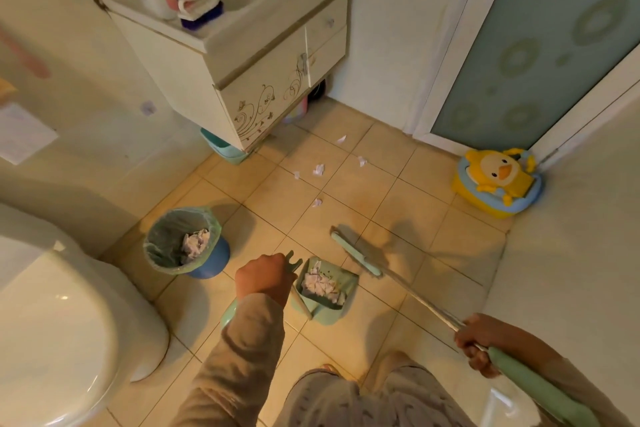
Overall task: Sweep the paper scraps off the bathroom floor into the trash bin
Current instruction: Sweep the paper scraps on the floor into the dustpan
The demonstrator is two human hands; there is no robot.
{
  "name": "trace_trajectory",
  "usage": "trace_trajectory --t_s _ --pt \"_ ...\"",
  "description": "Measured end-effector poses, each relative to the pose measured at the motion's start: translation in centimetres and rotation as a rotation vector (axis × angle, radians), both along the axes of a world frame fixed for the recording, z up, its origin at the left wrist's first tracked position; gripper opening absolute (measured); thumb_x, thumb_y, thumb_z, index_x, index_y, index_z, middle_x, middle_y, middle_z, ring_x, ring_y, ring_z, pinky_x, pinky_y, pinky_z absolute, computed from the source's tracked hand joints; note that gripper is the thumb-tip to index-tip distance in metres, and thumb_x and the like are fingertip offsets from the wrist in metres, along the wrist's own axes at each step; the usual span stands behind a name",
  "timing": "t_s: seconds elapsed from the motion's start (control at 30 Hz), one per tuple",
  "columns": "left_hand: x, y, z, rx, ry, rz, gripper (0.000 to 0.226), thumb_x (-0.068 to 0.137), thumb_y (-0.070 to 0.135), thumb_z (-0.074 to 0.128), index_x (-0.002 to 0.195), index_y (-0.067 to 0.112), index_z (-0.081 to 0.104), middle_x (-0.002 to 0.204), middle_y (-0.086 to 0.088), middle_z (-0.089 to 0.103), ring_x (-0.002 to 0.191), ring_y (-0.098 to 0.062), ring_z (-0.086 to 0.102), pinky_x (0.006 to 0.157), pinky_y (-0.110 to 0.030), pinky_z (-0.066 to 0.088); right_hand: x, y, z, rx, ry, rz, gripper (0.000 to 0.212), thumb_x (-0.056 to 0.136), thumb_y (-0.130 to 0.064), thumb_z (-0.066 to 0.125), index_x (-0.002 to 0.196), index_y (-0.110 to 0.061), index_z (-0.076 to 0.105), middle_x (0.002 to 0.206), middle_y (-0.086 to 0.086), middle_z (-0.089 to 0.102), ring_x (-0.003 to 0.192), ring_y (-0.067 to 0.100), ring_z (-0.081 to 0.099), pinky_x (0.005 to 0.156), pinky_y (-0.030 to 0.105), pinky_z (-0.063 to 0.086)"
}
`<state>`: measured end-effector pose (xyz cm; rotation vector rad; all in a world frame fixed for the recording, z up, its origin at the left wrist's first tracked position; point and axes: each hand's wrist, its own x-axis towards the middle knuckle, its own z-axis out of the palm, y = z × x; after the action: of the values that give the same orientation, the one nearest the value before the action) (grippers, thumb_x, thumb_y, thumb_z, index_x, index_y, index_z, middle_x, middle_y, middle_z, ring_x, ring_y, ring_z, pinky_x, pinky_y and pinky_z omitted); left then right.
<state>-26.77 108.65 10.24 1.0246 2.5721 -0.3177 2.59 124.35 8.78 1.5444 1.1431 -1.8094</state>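
Observation:
Several white paper scraps [318, 170] lie on the tan tile floor in front of the vanity. My left hand [263, 279] grips the handle of a green dustpan [337, 305] that rests on the floor and holds a pile of crumpled scraps. My right hand [476, 343] is shut on the long handle of a green broom, whose head [355, 255] lies on the tiles just right of the dustpan. A blue trash bin [214, 258] with a green liner stands left of the dustpan, with crumpled paper inside.
A white toilet [62, 315] fills the lower left. The vanity cabinet [249, 87] stands ahead, with a teal basin [221, 151] under it. A yellow duck potty [498, 180] sits in the right corner by the frosted door [540, 45].

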Motion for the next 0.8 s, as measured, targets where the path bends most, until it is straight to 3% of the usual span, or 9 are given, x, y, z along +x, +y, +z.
trace_trajectory --t_s 0.2,0.3,0.47,0.8 --pt "-0.4 2.5 0.3 0.022 0.009 0.018 0.038 0.091 0.048 0.050 0.110 0.017 0.062 0.103 -0.005 0.069 0.095 -0.025 0.066 0.068 -0.026 0.044 -1.6 3.3 -0.6 0.025 0.044 -0.066 0.037 0.086 0.004 0.038 0.051 -0.008 0.041 0.031 0.000 0.040 0.021 0.008 0.038 0.030 0.009 0.031" --pt "-0.3 4.4 0.3 0.049 0.003 0.056 0.039 0.090 0.049 0.051 0.109 0.017 0.062 0.100 -0.005 0.069 0.093 -0.025 0.066 0.075 -0.029 0.051 -1.5 6.4 -0.6 0.002 0.053 -0.089 0.034 0.086 0.004 0.038 0.055 -0.007 0.042 0.033 0.001 0.041 0.022 0.008 0.037 0.029 0.009 0.031" --pt "1.0 8.3 0.2 0.048 -0.004 0.160 0.040 0.089 0.050 0.052 0.109 0.016 0.062 0.099 -0.005 0.069 0.092 -0.023 0.066 0.078 -0.029 0.054 -1.3 13.6 0.3 -0.075 0.029 0.039 0.052 0.090 0.001 0.034 0.040 -0.010 0.043 0.031 -0.002 0.040 0.021 0.006 0.038 0.028 0.009 0.030" --pt "6.5 16.5 1.1 0.053 0.038 0.402 0.038 0.090 0.050 0.051 0.103 0.017 0.064 0.075 0.002 0.054 0.076 -0.019 0.062 0.069 -0.026 0.050 -2.0 26.7 1.7 0.062 0.032 0.293 0.035 0.084 0.003 0.038 0.052 -0.010 0.036 0.026 -0.002 0.037 0.021 0.007 0.036 0.034 0.007 0.029"
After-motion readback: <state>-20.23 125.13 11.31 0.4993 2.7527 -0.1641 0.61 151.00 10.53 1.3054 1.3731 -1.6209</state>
